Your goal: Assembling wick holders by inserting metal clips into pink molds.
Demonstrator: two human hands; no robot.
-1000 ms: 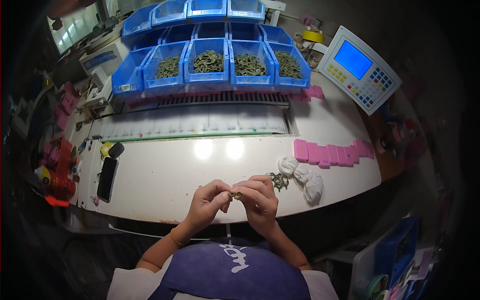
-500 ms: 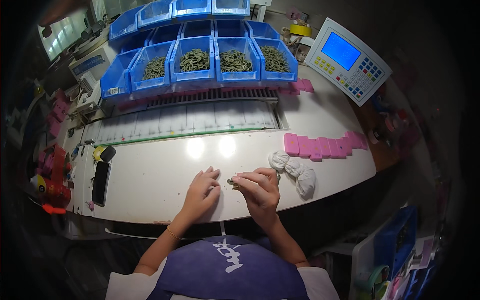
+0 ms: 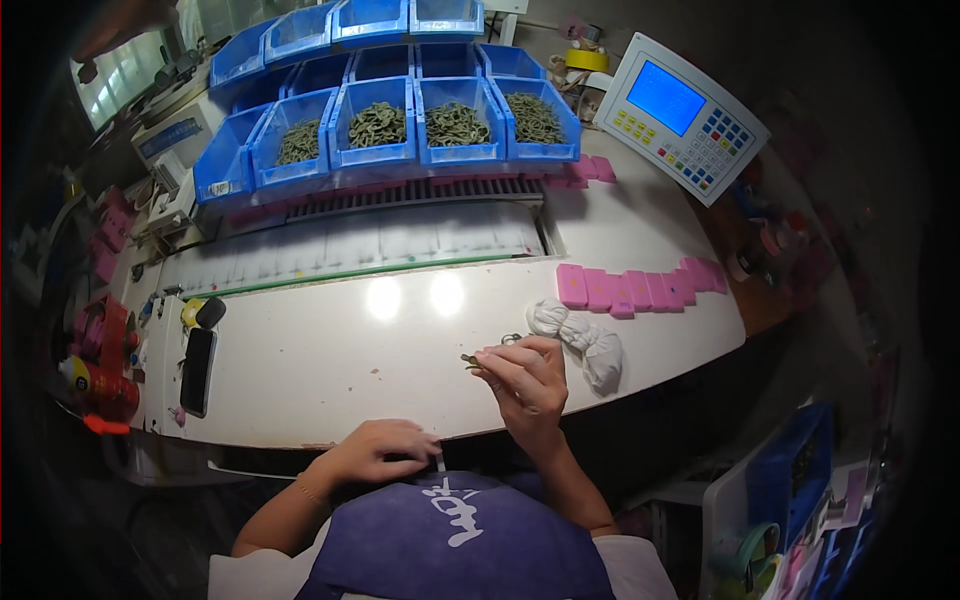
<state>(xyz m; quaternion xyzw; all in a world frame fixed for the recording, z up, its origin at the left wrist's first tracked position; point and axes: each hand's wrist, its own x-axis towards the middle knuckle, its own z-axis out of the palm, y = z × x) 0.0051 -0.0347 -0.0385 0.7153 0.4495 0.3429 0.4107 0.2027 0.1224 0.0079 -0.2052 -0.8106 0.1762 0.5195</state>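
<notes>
Above the white table [image 3: 300, 370], my right hand [image 3: 532, 385] pinches a small greenish piece [image 3: 469, 360] between thumb and fingertips. Its exact kind is too small to tell. Behind that hand, partly hidden by the fingers, lies another small dark ring-like piece [image 3: 511, 339]. A knotted white cloth bundle [image 3: 590, 350] rests just to the right. My left hand [image 3: 385, 448] is at the table's front edge, close to the purple apron [image 3: 450, 550]. Its fingers reach to the right, and it holds nothing that I can see.
Blue bins [image 3: 460, 150] at the back hold several heaps of small greenish pieces. A row of pink blocks [image 3: 640, 290] sits at right, below a keypad device with a blue screen [image 3: 665, 97]. A black phone [image 3: 199, 372] lies left, near a red container [image 3: 115, 340].
My left hand has drawn back from the middle of the table to its front edge. My right hand still pinches the piece, near the same spot. The view has shifted slightly.
</notes>
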